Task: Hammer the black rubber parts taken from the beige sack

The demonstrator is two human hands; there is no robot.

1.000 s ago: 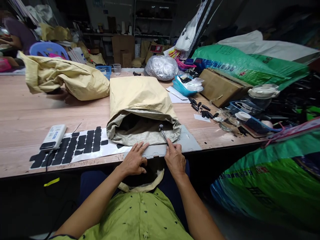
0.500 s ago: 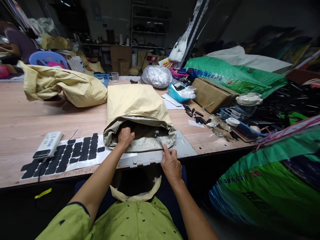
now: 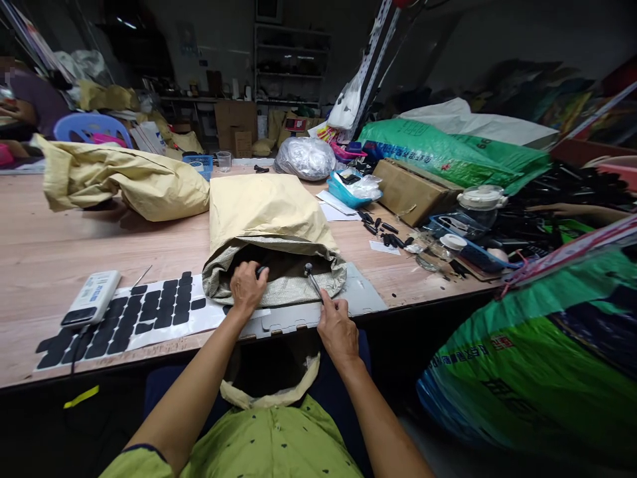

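A beige paper sack (image 3: 266, 207) lies flat on the table, its open mouth with a rolled-back grey lining facing me. At the left side of that mouth is my left hand (image 3: 245, 289), fingers curled round a small dark piece (image 3: 260, 271) whose kind I cannot make out. My right hand (image 3: 339, 328) grips the lower end of a slim metal rod with a round head (image 3: 312, 279). The rod tilts up into the mouth, its head in front of the dark interior. Shadow hides the sack's contents. Under the sack's front edge lies a grey board (image 3: 361, 292).
Left of the sack are a white device with a cord (image 3: 92, 299) and a sheet of black stickers (image 3: 159, 305). Another beige sack (image 3: 124, 176) lies behind them. On the right are black pieces (image 3: 391, 236), a cardboard box (image 3: 415, 189) and a green sack (image 3: 517, 352). A person sits far left.
My left hand has drawn slightly out of the sack's mouth, and a dark piece now shows at its fingers. My right hand still holds the rod. The view has shifted slightly.
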